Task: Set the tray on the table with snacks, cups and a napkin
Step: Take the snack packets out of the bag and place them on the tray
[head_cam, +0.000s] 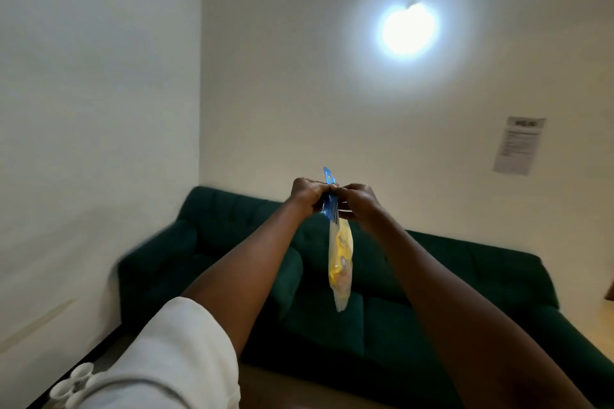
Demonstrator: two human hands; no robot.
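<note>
Cups [71, 387]: white, a small cluster seen from above at the lower left, partly hidden behind a white sleeve [172, 362]; the surface under them is too dark to make out.

Left hand [307, 194]: raised at arm's length, fingers clenched on the blue top strip of the snack bag [339, 259].

Snack bag: clear packet with blue header and yellow contents, hanging upright in the air between both hands, in front of the sofa [432, 292] and touching nothing else.

Right hand [360, 202]: level with the left and just beside it, fingers pinched on the same blue strip from the other side.

Sofa: dark green, against the white wall.

Lamp [408, 28]: lit, high on the wall.

Paper notice [518, 144]: stuck to the wall at right; print unreadable.
</note>
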